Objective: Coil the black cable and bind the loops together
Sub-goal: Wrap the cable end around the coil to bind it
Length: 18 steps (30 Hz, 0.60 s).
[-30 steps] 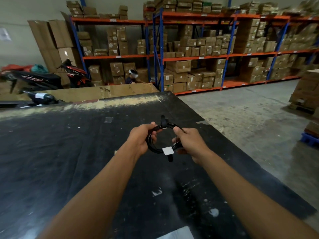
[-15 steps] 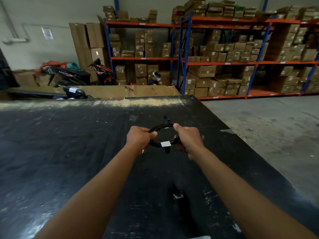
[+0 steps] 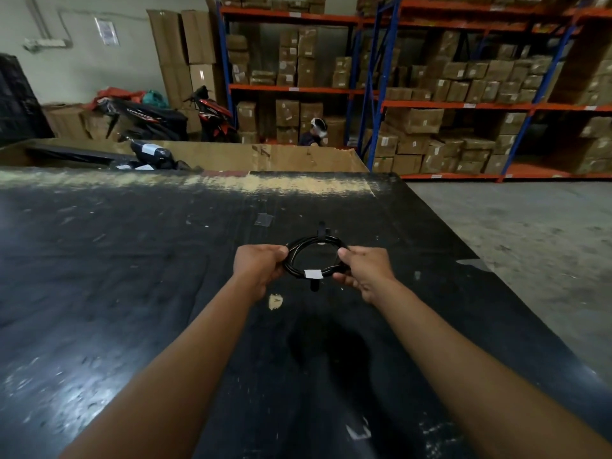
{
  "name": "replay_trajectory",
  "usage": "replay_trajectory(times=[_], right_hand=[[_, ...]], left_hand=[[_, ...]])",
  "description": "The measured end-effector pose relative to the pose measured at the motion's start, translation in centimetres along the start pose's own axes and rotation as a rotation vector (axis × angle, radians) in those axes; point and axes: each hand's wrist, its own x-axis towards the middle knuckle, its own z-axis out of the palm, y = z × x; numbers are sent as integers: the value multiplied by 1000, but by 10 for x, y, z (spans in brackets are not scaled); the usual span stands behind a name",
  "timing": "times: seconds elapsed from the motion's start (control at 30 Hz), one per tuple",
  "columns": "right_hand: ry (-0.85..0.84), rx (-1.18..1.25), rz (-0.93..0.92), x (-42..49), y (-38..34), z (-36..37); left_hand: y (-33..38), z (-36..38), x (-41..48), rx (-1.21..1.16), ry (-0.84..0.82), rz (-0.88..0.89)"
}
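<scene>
Head view: both hands hold the coiled black cable above the black counter, frame centre. Left hand at coil's 9 o'clock, fingers curled tight around the loops. Right hand at 3 o'clock, fingers pinched closed on the loops. White label at 6 o'clock; black strap at 12 o'clock.

Scuffed black table, blue-and-orange shelving stacked with cardboard boxes, grey concrete floor, pale wall
</scene>
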Motion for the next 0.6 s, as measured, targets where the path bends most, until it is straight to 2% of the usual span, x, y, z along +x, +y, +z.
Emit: replay_trajectory(times=[0.13,0.33,0.6], right_hand=[[14,-17,18,25,9,14],[122,-141,8,64,26,29],[161,-239,18,94,51,46]], left_hand=[[-16,0,28,112,75,-32],[-30,2,57,87,121,-13],[-51,-1,89,101,154,-61]])
